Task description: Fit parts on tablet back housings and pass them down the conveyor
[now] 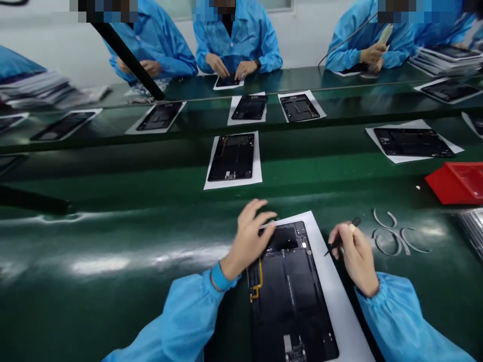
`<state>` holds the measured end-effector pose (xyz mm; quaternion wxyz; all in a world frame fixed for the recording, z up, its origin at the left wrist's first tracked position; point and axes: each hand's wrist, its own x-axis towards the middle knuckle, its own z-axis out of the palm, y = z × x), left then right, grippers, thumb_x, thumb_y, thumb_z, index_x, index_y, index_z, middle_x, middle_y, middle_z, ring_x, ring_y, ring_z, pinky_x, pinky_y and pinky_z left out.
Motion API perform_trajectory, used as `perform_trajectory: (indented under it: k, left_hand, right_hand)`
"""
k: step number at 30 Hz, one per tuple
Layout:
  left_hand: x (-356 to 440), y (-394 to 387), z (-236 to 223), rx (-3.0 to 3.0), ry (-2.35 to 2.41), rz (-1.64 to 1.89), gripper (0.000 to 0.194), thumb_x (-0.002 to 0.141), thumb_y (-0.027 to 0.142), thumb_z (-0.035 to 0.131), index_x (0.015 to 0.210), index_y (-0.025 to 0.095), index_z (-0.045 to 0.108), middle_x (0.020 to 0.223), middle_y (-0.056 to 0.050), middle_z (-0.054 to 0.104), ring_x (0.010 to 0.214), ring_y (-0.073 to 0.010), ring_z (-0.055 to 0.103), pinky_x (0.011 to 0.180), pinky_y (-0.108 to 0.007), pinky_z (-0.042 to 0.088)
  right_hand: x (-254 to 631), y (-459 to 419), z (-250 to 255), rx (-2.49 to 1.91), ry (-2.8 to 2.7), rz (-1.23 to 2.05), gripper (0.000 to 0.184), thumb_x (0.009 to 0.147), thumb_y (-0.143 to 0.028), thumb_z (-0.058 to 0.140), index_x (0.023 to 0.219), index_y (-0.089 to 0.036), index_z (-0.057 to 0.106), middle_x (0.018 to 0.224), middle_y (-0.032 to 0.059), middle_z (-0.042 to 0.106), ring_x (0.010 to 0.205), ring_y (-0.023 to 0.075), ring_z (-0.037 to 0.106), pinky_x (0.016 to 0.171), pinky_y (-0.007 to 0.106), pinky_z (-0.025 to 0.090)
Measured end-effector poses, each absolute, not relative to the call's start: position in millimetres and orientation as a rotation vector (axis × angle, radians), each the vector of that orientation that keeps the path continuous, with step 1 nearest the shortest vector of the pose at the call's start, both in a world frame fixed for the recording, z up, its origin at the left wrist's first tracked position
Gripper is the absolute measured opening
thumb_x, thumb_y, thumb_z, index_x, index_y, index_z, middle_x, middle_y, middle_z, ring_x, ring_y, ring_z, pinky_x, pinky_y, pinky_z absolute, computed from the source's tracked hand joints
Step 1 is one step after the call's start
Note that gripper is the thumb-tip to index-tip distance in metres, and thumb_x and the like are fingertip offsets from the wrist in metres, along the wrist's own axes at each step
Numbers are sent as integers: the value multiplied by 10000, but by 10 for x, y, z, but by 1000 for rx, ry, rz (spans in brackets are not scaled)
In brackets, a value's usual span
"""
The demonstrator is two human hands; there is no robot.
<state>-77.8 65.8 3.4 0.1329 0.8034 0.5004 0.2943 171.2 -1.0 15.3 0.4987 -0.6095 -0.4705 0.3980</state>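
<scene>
A black tablet back panel (292, 301) with a yellow flex cable lies on a white sheet (339, 301) right in front of me. My left hand (249, 239) rests on the panel's upper left corner with its fingers spread and flat. My right hand (354, 251) hovers just right of the sheet. Its fingers are pinched round a thin black tool (341, 239), whose tip points toward the panel's right edge.
Another panel on a sheet (233, 158) lies further up the green belt (113, 261), and more sit beyond. Curved white strips (392, 236) and a red tray (456, 182) are at the right. Several people in blue coats work at the far side.
</scene>
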Motion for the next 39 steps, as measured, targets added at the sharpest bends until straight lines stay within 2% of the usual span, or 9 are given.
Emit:
perform_trajectory:
  k: [3,6,11,18,22,25,29,33,39]
  left_hand:
    - [-515,366,64,2357,1237,667,222,923,258,534,1118,233,637,1361,-88,496,1357,-286,351,1090,-499,345]
    - [-487,254,112,2346,1204,615,215,922,247,539,1112,232,640,1362,-86,494,1369,-289,332,1092,-500,348]
    - [-699,76,107,2326,1318,649,220,938,249,523,1127,212,627,1366,-102,501,1365,-275,350,1077,-488,359]
    - [-691,-107,-17,2583,1349,552,356,911,347,582,1221,174,609,1426,-128,489,1374,-332,344,1070,-529,320]
    - [-621,-91,-34,2431,1352,837,156,888,256,625,1009,198,704,1248,-88,635,1256,-293,485,1020,-484,375]
    - [-606,-198,118,2187,1332,1099,73,857,207,662,839,196,732,959,-72,684,957,-214,615,859,-376,474]
    - [-677,-605,496,1768,1189,930,86,837,196,682,784,195,749,694,-22,654,624,-114,590,590,-216,466]
    - [-810,-1054,658,1392,1057,768,179,821,274,701,688,170,758,633,-46,687,595,-121,618,564,-193,469]
    - [-842,-1364,363,972,1098,943,337,778,456,715,730,124,747,675,-100,729,614,-161,671,590,-225,509]
  right_hand:
    - [1688,-126,79,-1397,-1113,1081,246,901,-432,575,848,-192,565,776,2,592,589,121,608,597,258,512]
    - [1644,-192,12,-1376,-1114,1089,206,825,-357,691,911,-203,585,845,8,616,683,141,654,686,275,549]
    - [1511,-271,11,-1390,-1205,1114,144,815,-324,698,854,-195,648,851,35,655,778,171,672,727,288,575]
    - [1431,-280,-21,-1380,-1258,1135,136,819,-323,690,843,-190,670,871,52,674,829,181,663,730,287,574]
    - [1468,-279,-29,-1369,-1295,1053,149,835,-335,676,849,-187,659,863,54,674,816,184,656,722,299,557]
    - [1493,-315,22,-1300,-1363,970,213,941,-335,523,847,-193,651,844,53,673,841,184,643,772,324,523]
    - [1475,-446,140,-1153,-1400,913,330,1008,-271,351,865,-201,640,922,64,666,926,187,627,848,356,484]
    - [1428,-649,285,-1070,-1533,931,280,993,-203,362,936,-216,636,987,71,655,949,184,621,832,338,492]
    - [1356,-945,468,-842,-1808,1124,190,975,-227,401,1013,-208,586,972,84,668,895,187,644,763,300,527]
